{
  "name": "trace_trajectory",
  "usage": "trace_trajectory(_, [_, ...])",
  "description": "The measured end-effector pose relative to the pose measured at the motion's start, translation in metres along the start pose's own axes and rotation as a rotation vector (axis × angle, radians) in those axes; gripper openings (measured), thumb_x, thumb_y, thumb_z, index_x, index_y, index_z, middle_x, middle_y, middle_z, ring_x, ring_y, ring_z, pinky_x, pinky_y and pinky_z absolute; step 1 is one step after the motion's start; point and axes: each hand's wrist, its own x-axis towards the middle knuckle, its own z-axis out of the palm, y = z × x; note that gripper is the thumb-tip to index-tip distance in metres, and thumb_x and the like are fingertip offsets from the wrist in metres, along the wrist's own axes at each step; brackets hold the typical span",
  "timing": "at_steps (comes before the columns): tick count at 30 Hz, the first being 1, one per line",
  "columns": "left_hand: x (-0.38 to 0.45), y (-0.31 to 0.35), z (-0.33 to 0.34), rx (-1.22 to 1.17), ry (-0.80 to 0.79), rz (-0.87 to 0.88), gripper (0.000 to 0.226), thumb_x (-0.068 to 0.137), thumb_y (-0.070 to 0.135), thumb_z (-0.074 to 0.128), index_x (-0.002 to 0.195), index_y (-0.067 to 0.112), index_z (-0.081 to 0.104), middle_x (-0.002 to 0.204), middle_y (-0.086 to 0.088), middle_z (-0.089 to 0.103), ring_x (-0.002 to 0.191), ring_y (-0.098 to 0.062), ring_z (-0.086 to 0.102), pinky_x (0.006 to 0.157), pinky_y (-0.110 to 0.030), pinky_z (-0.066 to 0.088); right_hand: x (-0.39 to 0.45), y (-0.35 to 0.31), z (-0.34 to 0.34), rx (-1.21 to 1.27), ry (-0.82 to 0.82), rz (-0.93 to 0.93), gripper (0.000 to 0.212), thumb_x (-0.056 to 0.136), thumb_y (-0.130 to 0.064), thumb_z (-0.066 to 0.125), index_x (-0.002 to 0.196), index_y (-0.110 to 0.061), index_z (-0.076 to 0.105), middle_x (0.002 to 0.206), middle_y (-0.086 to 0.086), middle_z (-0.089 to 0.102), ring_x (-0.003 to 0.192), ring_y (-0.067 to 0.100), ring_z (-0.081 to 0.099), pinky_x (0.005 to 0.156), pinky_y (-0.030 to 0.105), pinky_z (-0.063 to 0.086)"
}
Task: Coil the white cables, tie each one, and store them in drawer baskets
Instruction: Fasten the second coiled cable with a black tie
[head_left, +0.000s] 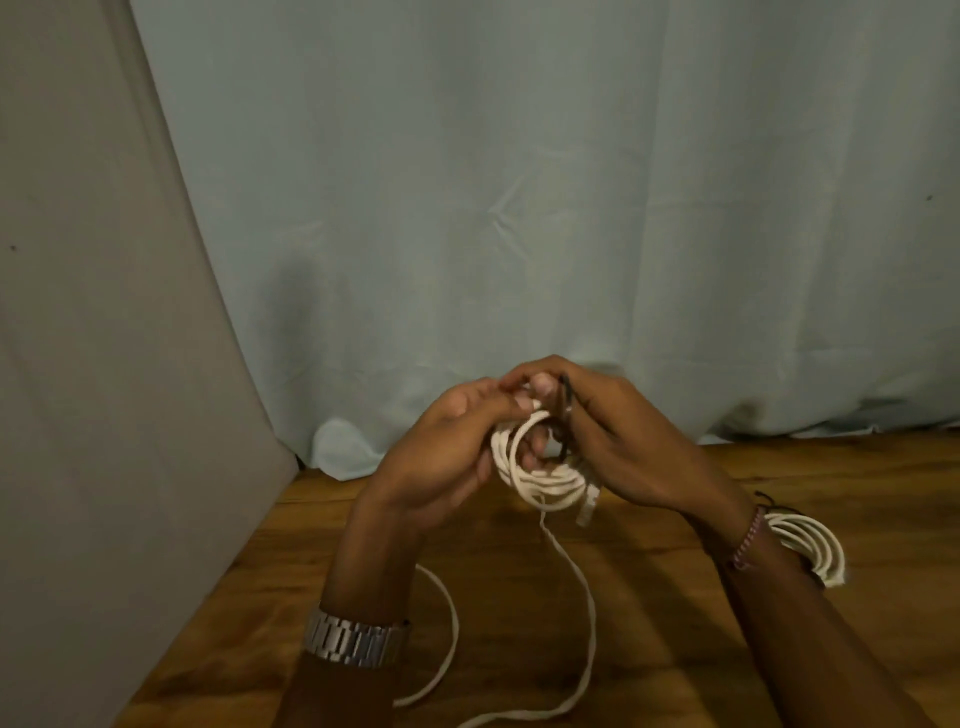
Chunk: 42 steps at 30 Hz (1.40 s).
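Note:
I hold a coiled white cable (545, 480) above the wooden table (649, 597). My left hand (447, 457) grips the coil's left side, fingers curled through its loops. My right hand (623, 447) pinches a thin black tie (565, 415) at the top right of the coil. A loose white tail (587, 613) hangs from the coil and loops across the table toward me. A second coiled white cable (810, 545) lies on the table behind my right wrist, partly hidden by it.
A pale blue curtain (519, 208) hangs along the back of the table, and a grey cloth (78, 364) covers the left side. My left wrist wears a metal watch (353, 642). No drawer or basket is in view.

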Motion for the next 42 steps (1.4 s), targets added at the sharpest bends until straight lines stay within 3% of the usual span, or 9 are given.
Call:
trace_trajectory(2, [0.002,-0.001,0.000,-0.093,-0.084,-0.063,0.015,0.090,0.011,0.053,0.096,0.001,0.062,0.062,-0.014,0.059,0.051,-0.020,0.054,0.053,-0.027,0.048,-0.001,-0.002,-0.001,-0.023,-0.041,-0.022,0.032,0.108,-0.028,0.033,0.123,-0.021,0.061,0.103,-0.002,0.073,0.092,0.013,0.071,0.082,0.042,0.056])
trace_trajectory(6, [0.007,-0.007,-0.002,-0.210,-0.100,-0.083,0.013,0.087,0.008,0.058,0.095,-0.002,0.060,0.069,-0.013,0.055,0.045,-0.012,0.050,0.052,-0.027,0.050,-0.001,0.001,0.001,-0.103,-0.015,-0.029,0.032,0.108,-0.032,0.030,0.115,-0.020,0.059,0.090,0.003,0.071,0.077,0.016,0.069,0.070,0.044,0.053])
trace_trajectory(11, [0.007,-0.005,0.001,-0.316,-0.060,-0.065,0.012,0.085,0.006,0.049,0.095,0.003,0.055,0.061,-0.003,0.043,0.037,-0.002,0.030,0.038,-0.017,0.028,0.003,0.008,-0.001,-0.018,0.169,0.034,0.039,0.108,-0.042,0.033,0.112,-0.025,0.069,0.091,0.004,0.073,0.083,0.015,0.070,0.075,0.045,0.055])
trace_trajectory(14, [0.007,-0.006,0.004,-0.187,0.037,-0.059,0.012,0.098,0.004,0.040,0.105,0.001,0.051,0.063,-0.003,0.036,0.040,-0.005,0.026,0.039,-0.019,0.024,0.004,0.010,-0.005,-0.037,0.229,0.049,0.034,0.106,-0.040,0.043,0.116,-0.030,0.074,0.093,0.005,0.067,0.088,0.014,0.065,0.079,0.042,0.053])
trace_trajectory(18, [0.005,-0.006,0.009,-0.045,0.067,-0.071,0.014,0.103,0.009,0.041,0.104,0.002,0.053,0.057,0.001,0.034,0.042,-0.006,0.024,0.042,-0.022,0.019,0.004,0.005,-0.010,0.083,0.355,0.041,0.019,0.098,-0.022,0.065,0.110,-0.022,0.079,0.088,0.002,0.066,0.082,0.014,0.067,0.059,0.027,0.058])
trace_trajectory(21, [0.004,-0.005,0.013,0.032,0.069,-0.082,0.014,0.103,0.008,0.046,0.110,0.000,0.055,0.053,0.005,0.034,0.042,-0.005,0.024,0.041,-0.021,0.020,0.001,0.003,-0.013,0.213,0.395,0.066,0.017,0.095,-0.016,0.067,0.105,-0.011,0.080,0.086,0.005,0.068,0.069,0.014,0.072,0.054,0.021,0.058])
trace_trajectory(25, [0.003,-0.006,0.016,0.070,0.034,-0.083,0.012,0.104,0.008,0.046,0.105,0.001,0.055,0.054,0.005,0.035,0.044,-0.006,0.025,0.042,-0.020,0.024,-0.001,0.007,-0.011,0.024,0.525,-0.006,0.017,0.098,-0.012,0.064,0.105,-0.010,0.079,0.086,0.004,0.070,0.061,0.006,0.071,0.047,0.014,0.051])
trace_trajectory(34, [0.003,-0.013,0.009,0.292,-0.057,0.028,0.010,0.103,0.015,0.054,0.097,0.008,0.057,0.062,-0.002,0.045,0.049,-0.007,0.037,0.047,-0.022,0.034,0.000,0.015,-0.009,-0.204,0.622,-0.145,0.019,0.098,-0.012,0.062,0.107,-0.010,0.079,0.087,0.003,0.075,0.067,0.005,0.068,0.060,0.015,0.056])
trace_trajectory(42, [0.008,-0.018,0.009,0.417,0.106,0.149,0.019,0.103,0.024,0.051,0.100,0.007,0.060,0.066,0.003,0.048,0.049,-0.003,0.040,0.050,-0.024,0.037,-0.002,0.000,-0.014,-0.194,0.546,-0.327,0.020,0.097,-0.009,0.060,0.102,-0.006,0.079,0.089,0.003,0.075,0.076,0.011,0.071,0.071,0.015,0.054])
